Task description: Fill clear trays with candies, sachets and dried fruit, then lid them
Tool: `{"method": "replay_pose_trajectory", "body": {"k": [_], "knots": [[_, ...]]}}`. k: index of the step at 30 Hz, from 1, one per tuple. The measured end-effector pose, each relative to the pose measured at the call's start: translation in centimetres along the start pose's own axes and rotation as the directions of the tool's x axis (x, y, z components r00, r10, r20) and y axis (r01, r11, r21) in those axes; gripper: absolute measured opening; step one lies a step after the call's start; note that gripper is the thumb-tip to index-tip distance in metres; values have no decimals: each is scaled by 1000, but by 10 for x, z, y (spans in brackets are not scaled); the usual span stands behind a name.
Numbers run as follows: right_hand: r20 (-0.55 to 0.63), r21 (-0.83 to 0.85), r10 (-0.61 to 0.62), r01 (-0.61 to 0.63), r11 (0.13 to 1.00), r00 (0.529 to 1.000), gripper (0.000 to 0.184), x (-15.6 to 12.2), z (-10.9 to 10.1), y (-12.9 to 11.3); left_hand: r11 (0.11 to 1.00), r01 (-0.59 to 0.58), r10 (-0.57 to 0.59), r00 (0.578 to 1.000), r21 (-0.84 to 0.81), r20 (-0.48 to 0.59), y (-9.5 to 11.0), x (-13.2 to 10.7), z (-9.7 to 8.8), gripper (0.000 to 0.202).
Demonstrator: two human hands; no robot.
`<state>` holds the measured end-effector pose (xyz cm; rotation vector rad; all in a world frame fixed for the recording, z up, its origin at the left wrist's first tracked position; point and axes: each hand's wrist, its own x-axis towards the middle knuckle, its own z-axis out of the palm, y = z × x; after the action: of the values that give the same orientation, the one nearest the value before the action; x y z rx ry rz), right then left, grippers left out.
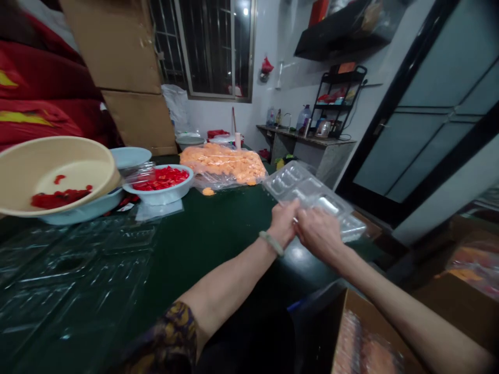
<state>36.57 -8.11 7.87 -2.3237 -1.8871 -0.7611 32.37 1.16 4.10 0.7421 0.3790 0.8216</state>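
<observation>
My left hand [283, 223] and my right hand [320, 235] meet at the near edge of a stack of clear plastic blister trays [312, 195], both closed on it. The stack is held tilted above the right end of the dark green table [218, 228]. A pale bead bracelet [272, 243] sits on my left wrist. The fingertips are hidden behind the hands and the plastic.
A beige basin [50, 171] with red pieces rests on a blue bowl at left. A white bowl of red pieces [161, 182] and a bag of orange pieces [224, 163] lie farther back. Clear trays [74, 259] cover the near left. A cardboard box [366, 337] stands at lower right.
</observation>
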Motion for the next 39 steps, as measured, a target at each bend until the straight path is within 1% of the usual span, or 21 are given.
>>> {"method": "replay_pose_trajectory", "body": {"k": [2, 4, 5, 6, 7, 8, 9, 10, 11, 12, 14, 16, 17, 20, 22, 24, 26, 28, 30, 32, 39], "knots": [[-182, 162, -78, 108, 981, 980, 17, -8, -12, -24, 998, -47, 46, 998, -36, -45, 27, -25, -34, 25], [-378, 377, 65, 90, 922, 924, 32, -13, -21, -34, 994, -63, 59, 997, -88, -57, 51, -55, -73, 25], [-394, 513, 189, 45, 857, 900, 40, -13, -25, -37, 993, -61, 55, 997, -103, -60, 61, -72, -90, 27], [-317, 654, 278, -3, 757, 907, 45, -11, -27, -40, 993, -43, 38, 998, -112, -50, 70, -88, -105, 28], [-168, 778, 287, -52, 626, 943, 46, -9, -28, -45, 993, -29, 24, 999, -115, -39, 76, -104, -117, 30], [5, 870, 204, -105, 482, 979, 43, -6, -30, -52, 994, -19, 15, 999, -106, -38, 81, -118, -126, 31], [145, 921, 70, -160, 356, 987, 39, -4, -32, -62, 996, -24, 19, 998, -86, -60, 85, -130, -133, 33], [223, 940, -49, -202, 277, 973, 35, -2, -35, -75, 997, -57, 51, 992, -52, -113, 88, -141, -137, 37], [248, 943, -110, -214, 255, 962, 31, -1, -40, -91, 994, -110, 107, 976, -4, -188, 91, -151, -140, 44], [239, 936, -103, -201, 290, 966, 28, -2, -45, -108, 985, -164, 171, 950, 48, -261, 94, -159, -142, 54], [177, 876, -43, -137, 463, 983, 25, -8, -58, -145, 961, -255, 276, 907, 106, -318, 101, -174, -146, 77], [125, 786, -83, -47, 616, 989, 22, -17, -70, -179, 952, -302, 303, 916, 44, -261, 108, -188, -152, 92], [109, 757, -131, 3, 653, 985, 20, -21, -75, -194, 954, -298, 288, 931, -15, -223, 110, -194, -155, 93], [75, 743, -247, 112, 660, 966, 13, -29, -83, -227, 964, -218, 188, 963, -152, -193, 114, -211, -165, 73], [86, 807, -320, 122, 578, 943, 12, -28, -84, -238, 967, -154, 123, 980, -202, -159, 115, -220, -170, 54], [111, 930, -452, 69, 362, 885, 14, -23, -84, -242, 961, -141, 123, 989, -239, -87, 116, -227, -174, 45], [146, 988, -589, -94, 119, 795, 21, -14, -84, -242, 953, -148, 149, 989, -265, -16, 117, -232, -178, 48], [206, 962, -661, -273, 2, 722, 25, -5, -83, -241, 955, -134, 148, 989, -264, 32, 119, -234, -181, 57], [259, 922, -692, -385, -31, 674, 27, 1, -81, -242, 966, -107, 135, 985, -236, 105, 121, -235, -183, 70], [274, 900, -704, -432, -52, 655, 28, 5, -79, -246, 971, -116, 151, 975, -208, 160, 123, -235, -185, 80], [251, 908, -728, -417, -52, 638, 29, 8, -73, -255, 976, -128, 144, 986, -175, 87, 128, -239, -191, 82]]}}
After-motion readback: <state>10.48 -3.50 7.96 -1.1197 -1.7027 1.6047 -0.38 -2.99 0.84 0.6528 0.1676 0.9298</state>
